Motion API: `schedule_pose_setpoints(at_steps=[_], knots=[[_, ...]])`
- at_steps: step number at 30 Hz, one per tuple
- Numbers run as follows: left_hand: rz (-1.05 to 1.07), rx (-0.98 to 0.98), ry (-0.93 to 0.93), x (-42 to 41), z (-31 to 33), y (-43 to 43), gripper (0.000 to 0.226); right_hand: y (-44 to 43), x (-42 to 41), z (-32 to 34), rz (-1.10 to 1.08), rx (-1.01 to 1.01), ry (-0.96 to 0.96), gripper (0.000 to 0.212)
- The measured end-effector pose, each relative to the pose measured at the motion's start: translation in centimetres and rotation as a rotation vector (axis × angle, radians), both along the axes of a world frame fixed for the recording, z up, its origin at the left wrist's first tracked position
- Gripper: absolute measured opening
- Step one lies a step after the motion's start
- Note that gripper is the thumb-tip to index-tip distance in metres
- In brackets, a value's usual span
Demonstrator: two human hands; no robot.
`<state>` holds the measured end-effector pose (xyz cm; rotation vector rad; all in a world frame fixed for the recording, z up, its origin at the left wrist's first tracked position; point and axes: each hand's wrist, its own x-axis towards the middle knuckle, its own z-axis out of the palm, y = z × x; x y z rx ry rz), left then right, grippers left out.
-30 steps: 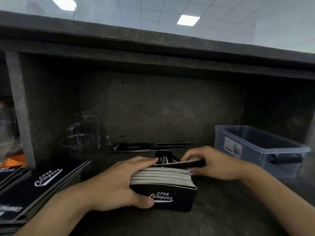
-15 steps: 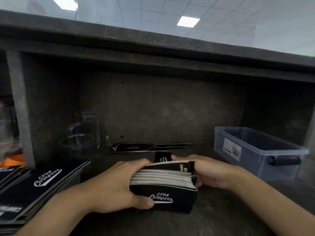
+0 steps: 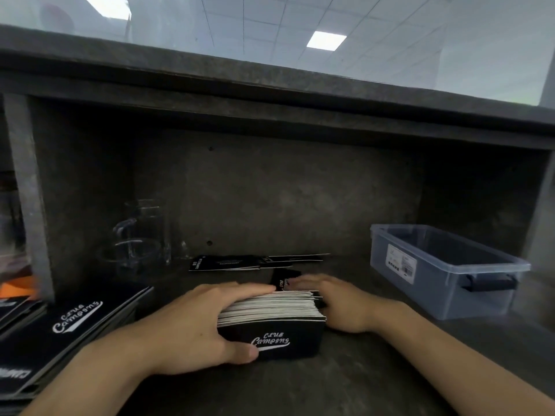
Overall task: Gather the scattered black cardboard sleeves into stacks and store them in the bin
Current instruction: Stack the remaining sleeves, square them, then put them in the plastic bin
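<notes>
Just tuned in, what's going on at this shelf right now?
A person is squaring up a stack of black sleeves on the shelf. The left hand clamps its left side, thumb on the front; the right hand presses its right end. More loose sleeves lie behind, a larger pile sits far left, and the clear bin on the right looks empty.

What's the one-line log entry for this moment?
left hand: grips sleeve stack | right hand: squares stack's far side | bin: no sleeves seen | loose sleeves: behind
</notes>
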<state>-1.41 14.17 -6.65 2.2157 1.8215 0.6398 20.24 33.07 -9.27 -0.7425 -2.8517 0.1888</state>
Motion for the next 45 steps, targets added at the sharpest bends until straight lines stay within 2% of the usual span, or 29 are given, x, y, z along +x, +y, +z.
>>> schedule_pose_setpoints(at_steps=[4,5,8,11,13,18,19,21,24,26,27,29,32,33,35,37,39,41,43,45], knots=[[-0.011,0.023,-0.016,-0.3,-0.3,0.1,0.082,0.3,2.0,2.2,-0.108,-0.015,-0.004,0.028],[-0.012,0.024,-0.015,-0.4,-0.4,0.2,0.082,0.3,2.9,2.7,-0.156,-0.016,-0.003,0.030],[-0.017,0.025,0.004,-0.6,-0.6,0.3,0.083,0.9,4.9,2.7,-0.260,-0.069,-0.040,0.066],[-0.029,0.033,-0.004,-0.6,-0.7,0.4,0.082,1.4,5.2,2.0,-0.252,-0.268,-0.071,0.096],[-0.032,0.040,-0.005,-0.7,-0.7,0.4,0.081,1.5,5.0,2.1,-0.253,-0.379,-0.083,0.102],[-0.033,0.028,-0.024,-0.7,-0.7,0.6,0.082,2.1,5.5,3.3,-0.314,-0.431,-0.043,0.114],[-0.038,0.024,-0.026,-0.8,-0.7,0.6,0.082,2.2,5.7,3.3,-0.342,-0.434,0.000,0.111],[-0.045,0.030,-0.028,-0.8,-0.7,0.7,0.081,2.4,6.3,3.3,-0.415,-0.446,0.177,0.082],[-0.053,0.034,-0.025,-0.6,-0.4,0.5,0.073,2.6,6.7,3.7,-0.421,-0.596,0.637,0.026],[-0.062,0.021,-0.047,-0.4,-0.3,0.4,0.064,2.0,6.4,4.3,-0.359,-0.606,0.862,0.014],[-0.058,0.016,-0.055,-0.5,-0.3,0.4,0.061,1.4,5.9,4.5,-0.310,-0.619,0.924,0.013],[-0.034,0.016,-0.045,-0.6,-0.4,0.4,0.064,-0.2,4.4,4.4,-0.186,-0.625,0.894,0.014],[0.034,0.013,-0.059,-0.7,-0.6,0.4,0.101,-2.6,1.9,3.1,-0.048,-0.562,0.622,0.013],[0.050,0.002,-0.066,-0.6,-0.6,0.4,0.113,-3.4,1.0,2.7,-0.025,-0.578,0.546,0.020],[0.055,-0.011,-0.052,-0.4,-0.6,0.3,0.121,-4.9,-0.2,2.2,-0.046,-0.664,0.489,0.047],[0.038,0.004,-0.032,-0.4,-0.6,0.4,0.114,-5.8,-1.0,2.0,-0.066,-0.844,0.565,0.063],[0.023,0.026,-0.015,-0.5,-0.8,0.6,0.104,-6.2,-1.6,1.9,-0.058,-1.127,0.805,0.067],[0.017,0.056,-0.001,-0.6,-0.9,0.7,0.099,-6.2,-2.1,1.5,-0.051,-1.308,0.976,0.067],[0.009,0.090,0.019,-0.5,-1.0,0.8,0.091,-5.9,-2.3,1.4,-0.049,-1.382,1.068,0.065],[0.012,0.096,0.009,-0.4,-0.9,0.9,0.074,-5.2,-2.2,1.5,-0.029,-1.368,1.034,0.061]])
